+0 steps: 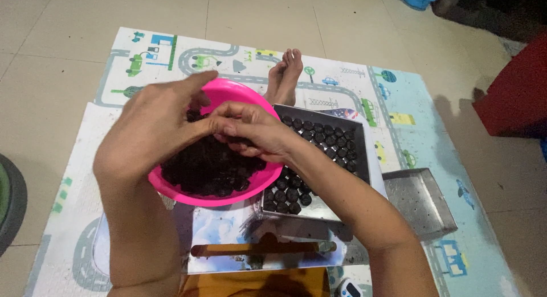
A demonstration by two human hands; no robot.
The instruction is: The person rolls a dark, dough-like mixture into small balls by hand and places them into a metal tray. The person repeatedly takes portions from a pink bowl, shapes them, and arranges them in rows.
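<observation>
While the left hand [151, 123] curls over the pink bowl [171, 189] of dark paste at nine o'clock, fingers bent and pinching a lump, the right hand [253, 132] closes on the same lump; it looks like rolling. At three o'clock, the steel tray [364, 160] holds rows of dark balls [319, 134], with bare space for another.

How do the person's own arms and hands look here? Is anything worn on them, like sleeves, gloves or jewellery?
Both forearms are bare as far as the picture shows, with no sleeves reaching them. The left hand and the right hand wear no gloves. No watch, bracelet or ring can be seen on the parts in view, though some fingers are hidden behind each other. There are no visible markings.
</observation>
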